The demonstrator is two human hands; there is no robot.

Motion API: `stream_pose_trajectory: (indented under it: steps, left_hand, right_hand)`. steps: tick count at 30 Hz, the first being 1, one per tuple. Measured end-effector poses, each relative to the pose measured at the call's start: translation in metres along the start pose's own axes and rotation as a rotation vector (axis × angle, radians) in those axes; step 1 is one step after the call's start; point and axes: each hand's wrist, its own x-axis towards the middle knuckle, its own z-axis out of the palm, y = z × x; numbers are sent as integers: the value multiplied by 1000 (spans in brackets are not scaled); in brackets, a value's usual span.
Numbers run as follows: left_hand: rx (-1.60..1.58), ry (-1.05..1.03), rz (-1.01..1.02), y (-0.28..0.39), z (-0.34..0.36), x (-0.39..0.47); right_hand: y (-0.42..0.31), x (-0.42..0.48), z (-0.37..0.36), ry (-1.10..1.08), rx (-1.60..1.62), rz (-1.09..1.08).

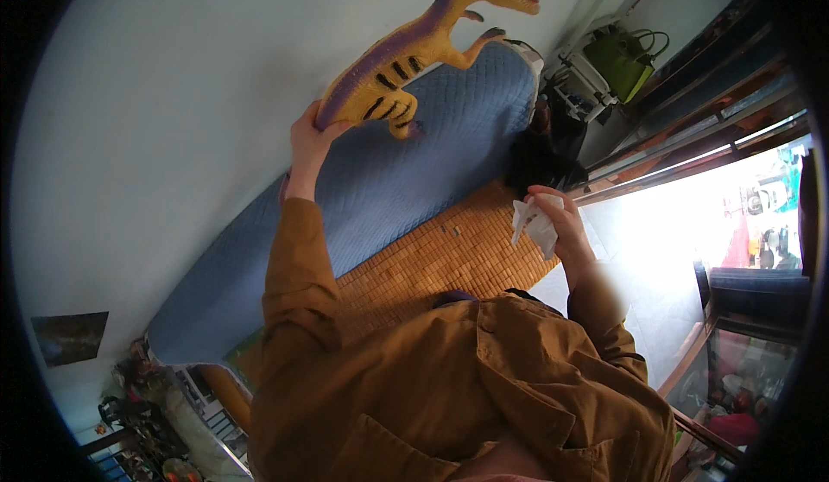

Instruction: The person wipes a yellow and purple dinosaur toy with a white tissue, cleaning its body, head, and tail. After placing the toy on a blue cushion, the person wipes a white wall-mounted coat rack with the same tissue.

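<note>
My left hand point(317, 138) grips a yellow and purple toy dinosaur point(395, 61) with black stripes by its rear end and holds it up near the wall. Its head, with the mouth open, points to the upper right. Lower down on the right, my right hand point(560, 219) holds a crumpled white tissue or cloth point(541, 226). Behind the toy is a blue quilted cover point(414, 164), and a woven mat point(440, 249) of small brown tiles lies between my arms.
A pale wall point(162, 126) runs along the left. At the upper right a green handbag point(618, 61) sits by a white metal frame point(583, 87), with dark items below it. A glass-fronted cabinet point(745, 378) stands at the lower right, and bright light falls on the pale floor point(647, 275).
</note>
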Motion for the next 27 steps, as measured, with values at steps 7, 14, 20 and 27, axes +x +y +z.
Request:
stream_pose_trajectory:
  steps: [7,14,20,27]
  left_hand:
    - [-22,-64,-159,-60,-17,0]
    - [138,-184,-100,-30,-20,-10]
    - [137,-1,-38,-74,-14,-26]
    - [300,60,-121,-113,-7,-36]
  right_hand:
    - [-16,-12,8,-9,-34,-48]
    - [-16,-19,-5,12,-23,-67]
    - [-13,-15,-5,-8,-46,-55]
    - [-17,3,-16,-66,8,-21]
